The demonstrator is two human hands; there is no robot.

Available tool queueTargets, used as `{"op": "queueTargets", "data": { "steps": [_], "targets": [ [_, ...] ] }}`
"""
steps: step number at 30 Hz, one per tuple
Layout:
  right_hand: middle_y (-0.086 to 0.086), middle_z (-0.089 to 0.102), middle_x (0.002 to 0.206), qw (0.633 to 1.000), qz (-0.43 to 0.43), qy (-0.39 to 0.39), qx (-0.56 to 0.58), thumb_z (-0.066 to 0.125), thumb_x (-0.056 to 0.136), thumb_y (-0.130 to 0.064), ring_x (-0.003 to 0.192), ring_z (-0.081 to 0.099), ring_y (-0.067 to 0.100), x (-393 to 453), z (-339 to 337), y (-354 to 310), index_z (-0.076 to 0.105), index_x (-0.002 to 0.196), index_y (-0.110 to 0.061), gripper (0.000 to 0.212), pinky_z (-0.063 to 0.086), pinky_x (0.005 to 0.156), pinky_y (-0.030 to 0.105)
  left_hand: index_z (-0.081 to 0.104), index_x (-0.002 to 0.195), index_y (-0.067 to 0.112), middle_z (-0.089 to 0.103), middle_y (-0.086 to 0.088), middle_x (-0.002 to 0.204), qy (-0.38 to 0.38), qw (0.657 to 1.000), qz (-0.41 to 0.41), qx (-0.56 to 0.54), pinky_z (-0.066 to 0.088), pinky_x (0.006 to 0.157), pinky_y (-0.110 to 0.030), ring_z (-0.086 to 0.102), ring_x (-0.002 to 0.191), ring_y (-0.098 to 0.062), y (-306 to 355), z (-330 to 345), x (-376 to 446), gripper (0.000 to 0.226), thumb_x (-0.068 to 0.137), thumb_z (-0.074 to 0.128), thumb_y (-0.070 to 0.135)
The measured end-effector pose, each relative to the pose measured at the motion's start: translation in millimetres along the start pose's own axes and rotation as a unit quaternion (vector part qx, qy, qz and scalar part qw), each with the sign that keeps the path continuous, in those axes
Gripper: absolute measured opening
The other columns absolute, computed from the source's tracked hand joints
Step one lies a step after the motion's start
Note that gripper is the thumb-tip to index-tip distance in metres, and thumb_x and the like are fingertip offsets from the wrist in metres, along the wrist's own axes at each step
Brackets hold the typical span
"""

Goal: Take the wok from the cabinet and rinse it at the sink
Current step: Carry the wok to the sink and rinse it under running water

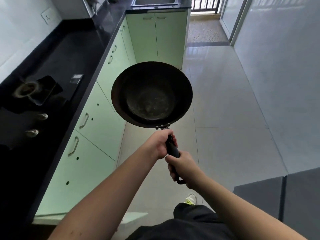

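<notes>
A dark round wok [151,94] with a long black handle hangs in the air in front of me, above the floor and beside the cabinet fronts. My left hand [162,143] grips the handle close to the bowl. My right hand [183,168] grips the handle's lower end, near its hanging loop. The wok's inside faces up and looks worn, with nothing in it. The steel sink [155,1] is set in the counter at the far end of the kitchen. The pale green cabinet doors [97,122] along the left are all closed.
A black counter [72,54] runs along the left, with a gas hob burner [26,89] and two knobs near me. The tiled floor [225,110] stretches towards the sink and a balcony doorway. A grey appliance stands at my lower right.
</notes>
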State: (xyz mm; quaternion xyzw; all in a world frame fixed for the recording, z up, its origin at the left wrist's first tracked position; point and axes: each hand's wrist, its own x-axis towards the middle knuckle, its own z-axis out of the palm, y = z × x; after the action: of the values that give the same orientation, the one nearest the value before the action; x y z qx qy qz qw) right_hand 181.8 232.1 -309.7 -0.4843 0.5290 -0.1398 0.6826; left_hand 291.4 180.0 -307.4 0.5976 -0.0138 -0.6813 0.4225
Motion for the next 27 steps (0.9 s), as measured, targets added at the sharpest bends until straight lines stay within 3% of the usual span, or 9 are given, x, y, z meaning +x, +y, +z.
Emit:
{"op": "queueTargets", "data": {
  "steps": [11, 14, 20, 27],
  "targets": [
    [0.003, 0.049, 0.053, 0.998, -0.040, -0.034, 0.032, 0.050, 0.087, -0.011, 0.037, 0.044, 0.016, 97.3, -45.9, -95.8, 0.048, 0.079, -0.009, 0.009, 0.033, 0.037, 0.016, 0.046, 0.077, 0.007, 0.045, -0.005, 0.066, 0.005, 0.998, 0.061, -0.027, 0.046, 0.050, -0.023, 0.049, 0.045, -0.012, 115.8, 42.8, 64.5, 0.020, 0.097, 0.047, 0.009],
    [0.003, 0.050, 0.052, 0.998, -0.046, -0.038, 0.032, 0.052, 0.088, -0.012, 0.037, 0.045, 0.016, 132.3, -49.4, -116.6, 0.050, 0.080, -0.008, 0.009, 0.035, 0.039, 0.021, 0.047, 0.084, 0.006, 0.048, -0.005, 0.068, 0.008, 0.996, 0.091, -0.006, 0.049, 0.054, -0.026, 0.055, 0.046, -0.013, 144.8, 43.0, 90.0, 0.013, 0.097, 0.048, 0.009],
    [0.004, 0.049, 0.053, 0.998, -0.047, -0.029, 0.005, 0.051, 0.088, -0.012, 0.038, 0.044, 0.016, 215.8, -55.3, -171.6, 0.048, 0.082, -0.007, 0.008, 0.034, 0.038, 0.018, 0.050, 0.078, 0.005, 0.052, -0.006, 0.066, -0.001, 0.990, 0.138, 0.036, 0.051, 0.065, -0.028, 0.058, 0.054, -0.014, 215.2, 42.5, 153.4, 0.020, 0.097, 0.048, 0.008],
    [0.005, 0.050, 0.053, 0.999, -0.045, -0.010, 0.000, 0.051, 0.088, -0.011, 0.036, 0.044, 0.016, 299.7, -61.2, -236.7, 0.048, 0.082, -0.007, 0.008, 0.031, 0.039, 0.021, 0.053, 0.089, 0.003, 0.056, -0.008, 0.072, 0.015, 0.978, 0.180, 0.107, 0.054, 0.056, -0.028, 0.063, 0.054, -0.015, 303.1, 49.2, 210.0, 0.013, 0.096, 0.050, 0.014]
  ]
}}
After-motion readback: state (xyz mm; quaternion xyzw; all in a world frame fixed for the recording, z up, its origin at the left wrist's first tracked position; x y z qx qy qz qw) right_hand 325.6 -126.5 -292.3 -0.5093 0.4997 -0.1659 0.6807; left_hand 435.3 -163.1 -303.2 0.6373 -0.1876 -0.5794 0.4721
